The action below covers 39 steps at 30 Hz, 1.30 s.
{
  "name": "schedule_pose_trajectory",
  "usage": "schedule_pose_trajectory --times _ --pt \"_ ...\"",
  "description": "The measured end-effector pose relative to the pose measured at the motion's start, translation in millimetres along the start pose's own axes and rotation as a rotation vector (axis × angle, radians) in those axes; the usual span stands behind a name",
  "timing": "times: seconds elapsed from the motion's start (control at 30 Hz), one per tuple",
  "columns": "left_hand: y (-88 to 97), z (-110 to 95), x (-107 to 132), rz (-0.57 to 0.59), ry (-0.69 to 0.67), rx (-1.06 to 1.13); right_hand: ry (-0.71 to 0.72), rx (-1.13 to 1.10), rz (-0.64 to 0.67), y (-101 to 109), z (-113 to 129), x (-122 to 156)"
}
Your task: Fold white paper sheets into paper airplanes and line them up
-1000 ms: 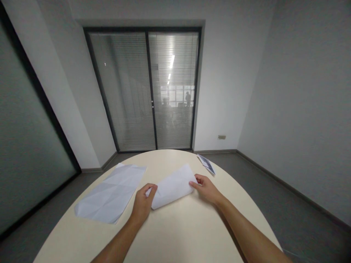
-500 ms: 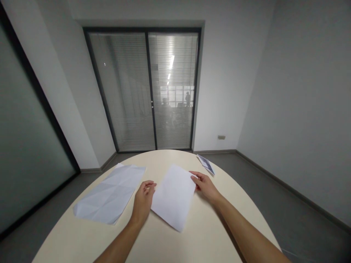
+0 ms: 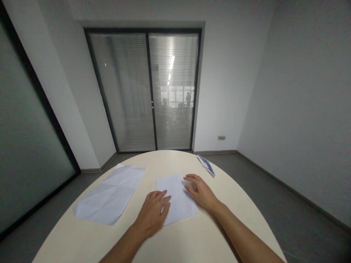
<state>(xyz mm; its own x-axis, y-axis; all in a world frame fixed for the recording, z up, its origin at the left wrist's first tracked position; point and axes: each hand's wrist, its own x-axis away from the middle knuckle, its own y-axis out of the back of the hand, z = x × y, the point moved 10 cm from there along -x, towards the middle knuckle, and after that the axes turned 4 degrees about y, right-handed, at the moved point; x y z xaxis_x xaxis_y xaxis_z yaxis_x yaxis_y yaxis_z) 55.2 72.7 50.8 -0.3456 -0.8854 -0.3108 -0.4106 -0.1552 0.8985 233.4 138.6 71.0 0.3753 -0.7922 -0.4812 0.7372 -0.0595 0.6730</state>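
Where 2 hands spread loosely, gripping nothing: 1 white sheet (image 3: 180,202), between them on the bench (image 3: 170,160), long axis toward its far edge; left hand (image 3: 155,210) over left side, right hand (image 3: 199,190) over right; contact unclear, neither clearly nearer.

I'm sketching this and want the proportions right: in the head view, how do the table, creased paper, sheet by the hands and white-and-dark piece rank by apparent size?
Largest to smallest:
1. Table
2. Creased paper
3. Sheet, partly covered
4. White-and-dark piece
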Motion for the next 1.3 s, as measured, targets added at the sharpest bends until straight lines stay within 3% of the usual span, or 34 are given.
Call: schedule_pose_trajectory --times 0.17,0.3,0.47,0.67,0.8,0.93,1.1,1.3 --pt "14.8 0 -6 -0.076 0.018 -0.076 0.237 -0.016 0.414 -40 66 14" --pt "10.1 6 -7 -0.073 -0.002 -0.003 0.193 0.037 0.562 -59 62 24" --pt "3.1 14 -4 -0.072 0.009 0.056 0.021 0.141 0.568 -58 33 24" --pt "13.4 4 -4 -0.072 -0.034 0.042 -0.108 0.242 0.510 -45 10 22" --pt "9.2 10 -5 -0.089 -0.013 0.048 -0.037 0.264 0.483 -43 19 20" --pt "-6.2 30 -7 -0.084 0.094 -0.013 0.093 0.172 0.566 -53 39 23" --pt "-13.1 40 -9 -0.057 0.161 -0.053 0.067 0.138 0.595 -57 36 25" --pt "-5.3 58 -10 -0.072 0.302 -0.155 0.065 0.100 0.579 -55 30 24"
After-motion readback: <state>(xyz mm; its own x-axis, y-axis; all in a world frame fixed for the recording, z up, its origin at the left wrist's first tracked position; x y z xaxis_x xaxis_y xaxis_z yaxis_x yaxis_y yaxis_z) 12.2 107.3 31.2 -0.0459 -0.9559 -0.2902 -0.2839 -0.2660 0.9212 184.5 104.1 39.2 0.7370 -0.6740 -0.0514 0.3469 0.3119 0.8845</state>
